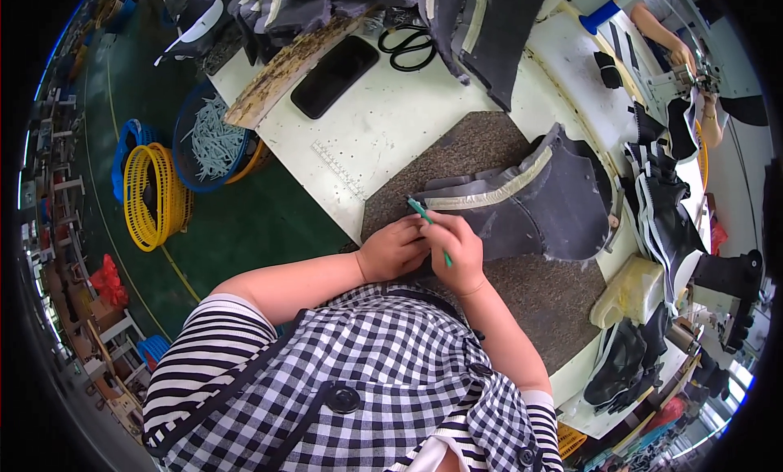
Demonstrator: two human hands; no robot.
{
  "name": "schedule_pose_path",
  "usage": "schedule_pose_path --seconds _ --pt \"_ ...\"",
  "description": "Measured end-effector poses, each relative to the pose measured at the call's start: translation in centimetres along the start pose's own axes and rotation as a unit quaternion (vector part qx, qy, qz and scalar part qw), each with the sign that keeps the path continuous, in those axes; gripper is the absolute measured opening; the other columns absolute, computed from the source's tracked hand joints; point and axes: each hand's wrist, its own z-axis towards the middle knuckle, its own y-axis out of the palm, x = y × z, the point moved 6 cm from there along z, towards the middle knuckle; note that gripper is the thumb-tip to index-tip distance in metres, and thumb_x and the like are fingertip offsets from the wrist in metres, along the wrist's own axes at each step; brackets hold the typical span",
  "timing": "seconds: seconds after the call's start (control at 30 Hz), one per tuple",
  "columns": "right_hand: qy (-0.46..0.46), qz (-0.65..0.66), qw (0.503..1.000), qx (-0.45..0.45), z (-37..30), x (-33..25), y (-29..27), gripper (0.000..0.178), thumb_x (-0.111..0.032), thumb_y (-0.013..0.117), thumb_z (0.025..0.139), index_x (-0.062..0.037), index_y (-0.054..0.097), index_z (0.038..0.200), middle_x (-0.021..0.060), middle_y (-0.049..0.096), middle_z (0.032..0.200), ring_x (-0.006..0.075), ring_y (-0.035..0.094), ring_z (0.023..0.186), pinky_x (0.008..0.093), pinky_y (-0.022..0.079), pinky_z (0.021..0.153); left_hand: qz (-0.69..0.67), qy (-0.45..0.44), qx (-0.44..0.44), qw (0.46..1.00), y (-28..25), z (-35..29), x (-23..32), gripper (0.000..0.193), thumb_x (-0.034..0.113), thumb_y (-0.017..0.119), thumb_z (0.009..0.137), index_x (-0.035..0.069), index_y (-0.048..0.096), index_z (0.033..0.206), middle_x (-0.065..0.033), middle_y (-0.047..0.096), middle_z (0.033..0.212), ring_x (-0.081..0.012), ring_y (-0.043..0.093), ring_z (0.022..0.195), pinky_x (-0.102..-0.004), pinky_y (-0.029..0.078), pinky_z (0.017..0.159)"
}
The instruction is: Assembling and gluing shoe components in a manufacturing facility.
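Observation:
My right hand is closed round a slim green pen, whose tip points up and left near the end of a pale strip. That cream strip runs along the curved upper edge of a dark grey, fuzzy-edged fabric piece, which looks like a boot upper. My left hand has its fingers curled at the left end of the piece, close beside the right hand; its fingertips are partly hidden. Under the piece lies a rough brown mat on the white table.
Farther back are a black phone, black-handled scissors, a worn wooden strip and more grey pieces. A yellowish block sits right. Baskets, one yellow, stand left on the floor. Another person's arm shows far right.

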Motion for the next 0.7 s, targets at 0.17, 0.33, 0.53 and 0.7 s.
schedule_pose_path --seconds 0.17,0.33,0.53,0.7 --pt "-0.087 -0.236 0.964 -0.081 0.4 0.6 -2.5 0.021 -0.013 0.061 0.068 -0.0142 0.060 0.089 0.0106 0.060 0.098 0.0272 0.062 0.086 0.0353 0.053 0.071 0.016 -0.005 -0.005 1.000 -0.4 0.0 0.5 0.036 0.010 0.063 0.077 0.005 0.059 0.112 -0.0141 0.054 0.113 -0.0316 0.051 0.113 -0.0455 0.040 0.102" --pt "-0.178 -0.125 0.968 -0.127 0.2 -2.1 0.0 0.024 -0.012 0.059 0.072 -0.0173 0.061 0.095 0.0089 0.059 0.100 0.0290 0.061 0.096 0.0366 0.053 0.080 -0.036 0.000 -0.002 0.999 0.3 -0.4 -0.3 0.042 0.007 0.066 0.074 0.008 0.058 0.116 -0.0131 0.054 0.118 -0.0322 0.051 0.115 -0.0477 0.038 0.103" --pt "-0.033 -0.251 0.967 -0.040 0.5 2.1 -4.9 0.024 -0.009 0.062 0.068 -0.0142 0.064 0.091 0.0083 0.061 0.095 0.0271 0.062 0.085 0.0358 0.051 0.069 0.025 -0.005 0.028 0.999 -0.2 -0.3 0.3 0.042 0.003 0.065 0.074 0.010 0.062 0.115 -0.0094 0.055 0.116 -0.0284 0.054 0.112 -0.0448 0.042 0.100" --pt "-0.063 -0.237 0.965 -0.093 0.5 2.1 -5.7 0.025 -0.006 0.062 0.067 -0.0151 0.063 0.090 0.0073 0.061 0.090 0.0261 0.061 0.082 0.0361 0.051 0.066 0.036 0.007 0.035 0.999 -0.6 0.1 0.6 0.039 0.005 0.065 0.075 0.009 0.062 0.114 -0.0093 0.058 0.110 -0.0282 0.055 0.109 -0.0439 0.043 0.099"
